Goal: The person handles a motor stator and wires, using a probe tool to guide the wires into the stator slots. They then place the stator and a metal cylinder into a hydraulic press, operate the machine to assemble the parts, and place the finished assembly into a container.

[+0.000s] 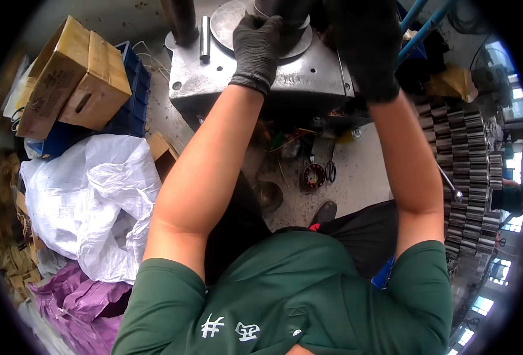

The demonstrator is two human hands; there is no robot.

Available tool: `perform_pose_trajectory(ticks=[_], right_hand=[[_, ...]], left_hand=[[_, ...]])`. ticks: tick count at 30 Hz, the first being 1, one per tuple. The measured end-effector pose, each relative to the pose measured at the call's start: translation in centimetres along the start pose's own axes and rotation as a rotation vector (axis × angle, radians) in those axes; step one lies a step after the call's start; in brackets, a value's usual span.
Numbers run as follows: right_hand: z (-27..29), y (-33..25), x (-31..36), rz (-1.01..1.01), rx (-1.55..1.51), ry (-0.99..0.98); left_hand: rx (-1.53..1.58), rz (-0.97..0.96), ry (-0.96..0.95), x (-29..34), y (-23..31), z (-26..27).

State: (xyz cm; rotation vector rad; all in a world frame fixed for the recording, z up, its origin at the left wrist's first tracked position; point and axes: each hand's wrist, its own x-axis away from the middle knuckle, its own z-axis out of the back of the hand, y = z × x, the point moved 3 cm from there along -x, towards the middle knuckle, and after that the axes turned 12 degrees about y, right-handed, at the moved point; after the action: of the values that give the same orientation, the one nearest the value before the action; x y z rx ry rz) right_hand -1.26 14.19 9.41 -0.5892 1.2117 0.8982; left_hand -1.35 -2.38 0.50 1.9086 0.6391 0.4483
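The left hand (256,53), in a dark knitted glove, has its fingers curled against the near left side of a round metal piece (280,7). Whether they pinch it or only rest on it, I cannot tell, since the far side of the grip is hidden. That piece stands just beyond these fingers, above a flat round plate (223,28) that lies beneath and around them on the metal tabletop (199,76). The right hand (365,50), also gloved, is to the right of the left fingers and well apart; its own fingers melt into shadow at the upper edge, so their state cannot be told. To the left of the left fingers lies a smooth metal rod (205,39), with a dark upright column (181,22) farther left.

The likeliest trouble is a pinch: if the round metal piece shifts or anything above it comes down, the left fingers are right at its edge. Loose knit could snag there, and a smooth surface could slip from a one-sided hold. The rod, being round, might roll if the left wrist swings outward and knocks it.
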Motion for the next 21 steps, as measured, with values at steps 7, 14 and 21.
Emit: perform_pose_trajectory(ticks=[7, 14, 21], right_hand=[[7.5, -2.4, 40.9, -1.011, -0.249, -0.846], [10.1, -7.8, 53.8, -1.066, 0.272, -1.404], [8.9, -7.9, 55.3, -1.076, 0.338, -1.404]], left_hand=[[0.191, -0.053, -0.245, 4.4, -1.6, -3.7], [-0.014, -0.028, -0.349, 9.1, -1.0, -3.3], [-0.139, 0.063, -0.444, 10.9, -1.1, -3.0]])
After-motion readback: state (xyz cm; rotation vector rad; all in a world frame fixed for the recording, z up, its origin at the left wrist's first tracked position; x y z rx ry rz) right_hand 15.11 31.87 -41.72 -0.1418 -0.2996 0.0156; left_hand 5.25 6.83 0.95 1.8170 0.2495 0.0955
